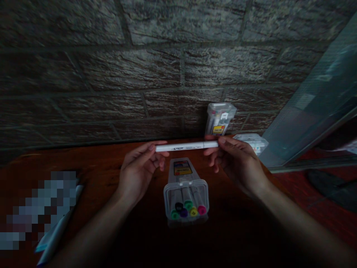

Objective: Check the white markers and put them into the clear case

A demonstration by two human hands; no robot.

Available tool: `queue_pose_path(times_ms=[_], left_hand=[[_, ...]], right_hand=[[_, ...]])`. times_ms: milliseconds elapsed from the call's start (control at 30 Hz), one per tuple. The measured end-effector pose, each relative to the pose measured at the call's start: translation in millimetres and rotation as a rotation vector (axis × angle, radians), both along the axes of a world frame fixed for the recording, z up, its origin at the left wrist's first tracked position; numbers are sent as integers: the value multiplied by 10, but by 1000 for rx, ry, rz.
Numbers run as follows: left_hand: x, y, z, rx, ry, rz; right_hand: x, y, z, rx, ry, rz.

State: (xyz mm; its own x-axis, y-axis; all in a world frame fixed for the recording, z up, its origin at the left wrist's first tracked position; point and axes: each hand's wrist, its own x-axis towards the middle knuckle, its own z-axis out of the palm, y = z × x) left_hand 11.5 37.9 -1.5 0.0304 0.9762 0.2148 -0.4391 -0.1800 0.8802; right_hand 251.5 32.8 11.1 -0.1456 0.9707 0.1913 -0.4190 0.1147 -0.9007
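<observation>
A white marker pen (185, 146) with small dark print along its barrel lies level between my two hands. My left hand (139, 163) pinches its left end between thumb and fingers. At the other end, my right hand (237, 160) grips the marker close to a thin seam in the barrel. Just below the marker, a clear plastic marker case (186, 182) lies on the table with its mouth facing me. Several markers with coloured ends (189, 208), among them green, black, purple, yellow and pink, show inside it.
A second clear case (219, 121) with markers stands upright by the brick wall (156, 67). Another clear container (252, 143) sits behind my right hand. On the left of the wooden table (95, 167) are a blurred-out item and a pale, long object (60, 227). A glass panel rises at right.
</observation>
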Motion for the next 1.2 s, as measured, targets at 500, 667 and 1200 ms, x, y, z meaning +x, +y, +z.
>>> queue_pose_path(times_ms=[500,667,1200], left_hand=[[-31,5,-15,-39,-65,-34],[-19,-3,-4,-37,-72,-39],[55,-24,-20,22,184,111]], right_hand=[[14,-13,16,-29,22,32],[8,-15,21,-24,10,14],[-17,27,-46,68,-98,-97]])
